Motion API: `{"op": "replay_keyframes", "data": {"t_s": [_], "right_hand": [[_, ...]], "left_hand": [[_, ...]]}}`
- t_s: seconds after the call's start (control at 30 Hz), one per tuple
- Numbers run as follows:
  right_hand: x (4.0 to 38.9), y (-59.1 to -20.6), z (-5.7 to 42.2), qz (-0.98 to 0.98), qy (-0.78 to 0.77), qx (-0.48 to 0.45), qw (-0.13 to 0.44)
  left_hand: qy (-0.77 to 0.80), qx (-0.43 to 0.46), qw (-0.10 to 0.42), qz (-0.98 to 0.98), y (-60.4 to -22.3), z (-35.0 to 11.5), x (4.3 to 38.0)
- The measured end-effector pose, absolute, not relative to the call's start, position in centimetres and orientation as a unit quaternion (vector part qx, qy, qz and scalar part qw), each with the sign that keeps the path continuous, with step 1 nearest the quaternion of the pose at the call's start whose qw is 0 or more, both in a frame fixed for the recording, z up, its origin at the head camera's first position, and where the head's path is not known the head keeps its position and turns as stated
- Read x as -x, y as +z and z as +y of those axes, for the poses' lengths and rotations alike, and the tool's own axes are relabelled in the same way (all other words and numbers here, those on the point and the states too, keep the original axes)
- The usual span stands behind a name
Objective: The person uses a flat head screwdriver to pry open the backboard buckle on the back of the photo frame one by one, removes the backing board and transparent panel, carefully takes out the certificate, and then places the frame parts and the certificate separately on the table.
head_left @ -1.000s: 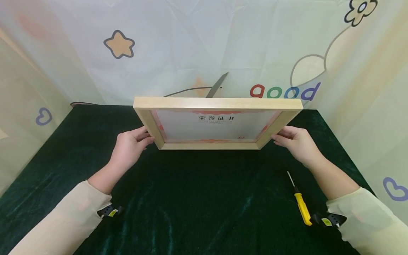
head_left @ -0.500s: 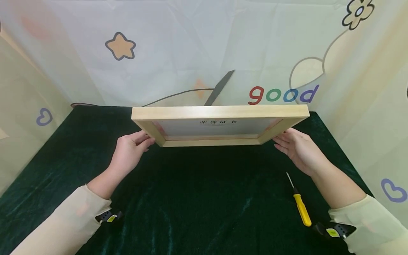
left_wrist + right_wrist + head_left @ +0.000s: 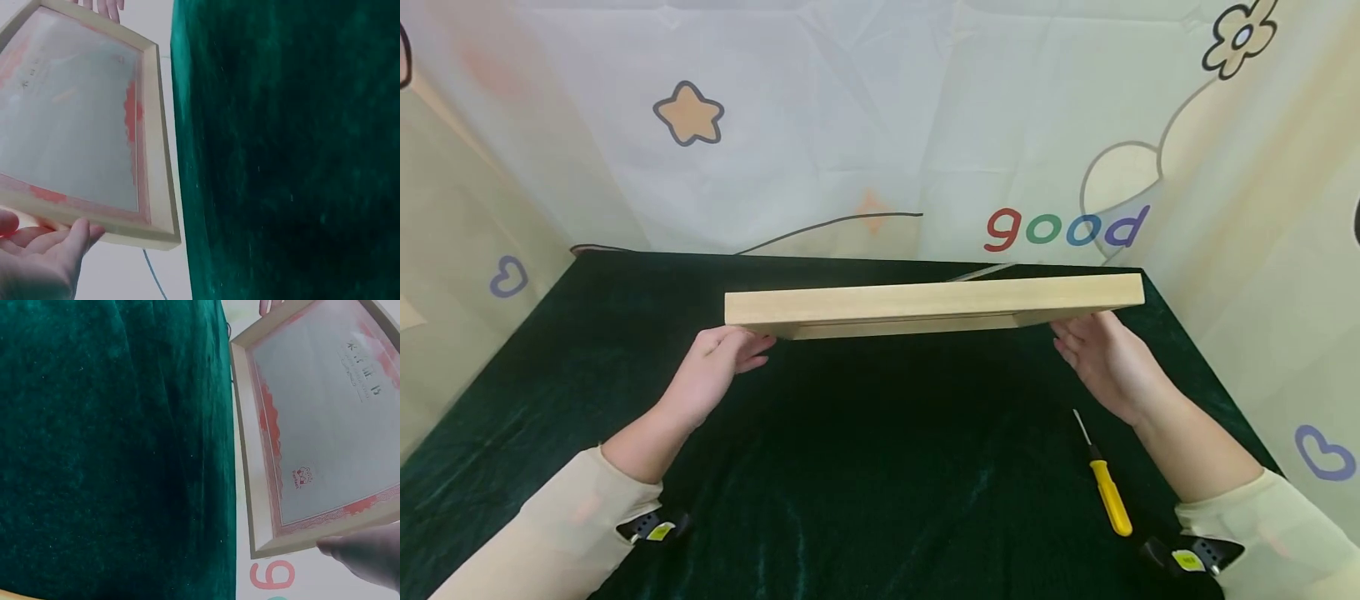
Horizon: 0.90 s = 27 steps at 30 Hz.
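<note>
A pale wooden picture frame is held above the green velvet cloth, its broad edge turned toward the head camera. Inside the frame, the wrist views show a white certificate with a red border and dark characters. My left hand grips the frame's left end, with thumb and fingertips at its side in the left wrist view. At the right end, my right hand holds the frame, with the thumb against its side and the fingers partly hidden. A thin grey strip sticks out behind the frame.
On the green cloth lies a yellow-handled screwdriver, close to my right forearm. A pale printed curtain stands behind the table and along both sides.
The frame has tilted, its upper edge coming down and toward me, so the certificate has gone out of the head view. The grey strip behind it now lies nearly flat.
</note>
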State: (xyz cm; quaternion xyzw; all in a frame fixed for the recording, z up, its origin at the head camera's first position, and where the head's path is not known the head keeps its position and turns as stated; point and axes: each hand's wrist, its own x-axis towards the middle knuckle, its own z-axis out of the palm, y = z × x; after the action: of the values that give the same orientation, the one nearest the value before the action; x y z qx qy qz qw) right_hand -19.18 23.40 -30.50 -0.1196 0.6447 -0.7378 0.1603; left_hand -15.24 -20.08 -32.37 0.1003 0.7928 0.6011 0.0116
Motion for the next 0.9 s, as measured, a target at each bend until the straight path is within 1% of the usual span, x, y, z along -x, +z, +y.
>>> {"op": "replay_keyframes", "data": {"t_s": [0.1,0.23,0.37,0.5,0.7,0.9], "right_hand": [[19.1,-30.6,23.4,0.639,-0.741,0.134,0.16],[18.9,-30.7,23.5,0.639,-0.737,0.142,0.169],[18.7,-30.7,23.5,0.652,-0.723,0.139,0.181],[18.6,-30.6,23.5,0.666,-0.71,0.139,0.181],[18.5,-31.1,24.0,0.656,-0.72,0.144,0.177],[18.2,-31.4,24.6,0.623,-0.742,0.188,0.162]], "left_hand": [[0.636,-0.104,0.031,0.764,-32.4,-20.1,15.1],[0.654,-0.104,0.038,0.749,-32.2,-20.1,14.9],[0.665,-0.08,0.039,0.741,-32.0,-20.0,14.7],[0.68,-0.062,0.05,0.729,-32.1,-19.9,14.6],[0.694,-0.081,0.071,0.712,-32.1,-20.0,14.3],[0.72,-0.097,0.101,0.68,-31.9,-20.2,14.2]]}}
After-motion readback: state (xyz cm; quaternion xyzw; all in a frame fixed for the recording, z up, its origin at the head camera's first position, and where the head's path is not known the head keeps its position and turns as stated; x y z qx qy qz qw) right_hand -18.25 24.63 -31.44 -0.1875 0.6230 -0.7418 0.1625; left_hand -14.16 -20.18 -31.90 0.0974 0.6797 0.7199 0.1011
